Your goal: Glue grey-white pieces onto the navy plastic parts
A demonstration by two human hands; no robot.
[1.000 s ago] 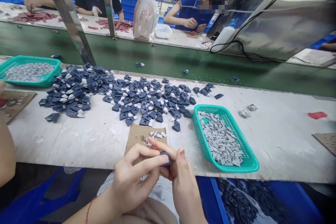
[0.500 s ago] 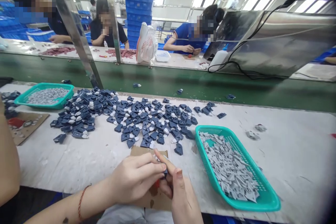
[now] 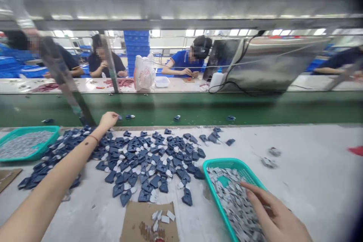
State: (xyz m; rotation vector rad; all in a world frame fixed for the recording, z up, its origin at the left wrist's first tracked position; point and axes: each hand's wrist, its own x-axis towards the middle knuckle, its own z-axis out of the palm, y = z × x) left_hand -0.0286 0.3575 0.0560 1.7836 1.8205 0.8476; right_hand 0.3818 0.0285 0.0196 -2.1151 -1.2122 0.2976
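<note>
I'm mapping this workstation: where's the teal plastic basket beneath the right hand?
In the head view, the teal plastic basket sits low, right of centre, right of the brown cardboard and navy plastic pieces.

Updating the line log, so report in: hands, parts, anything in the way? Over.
Left hand over green belt, at a blue part; grip unclear. Right hand at grey pieces in teal basket. Left forearm blocks view of some blue pile.
</note>
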